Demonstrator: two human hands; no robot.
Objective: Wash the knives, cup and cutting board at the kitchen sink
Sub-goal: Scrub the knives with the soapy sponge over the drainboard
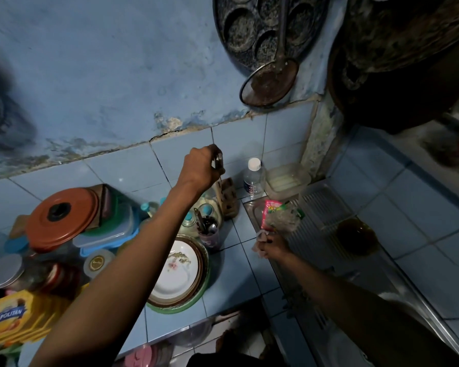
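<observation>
My left hand [200, 168] is raised against the tiled wall and grips a knife [218, 163] by its handle. The thin blade points down into the wooden knife block [226, 197] just below. My right hand [272, 246] is at the left edge of the steel sink drainboard [321, 207], its fingers curled round a small pinkish piece [260, 241]. That piece lies right below a crumpled pink and clear packet [277, 215]. A brown glass cup [355, 239] stands on the drainboard to the right of my right hand. No cutting board is in sight.
The counter on the left holds stacked plates [178, 274], a utensil holder [208, 231], several jars and lidded tubs with an orange lid [61, 215]. A water bottle [253, 178] and a clear box [286, 178] stand by the wall. Pans and a strainer [269, 83] hang above.
</observation>
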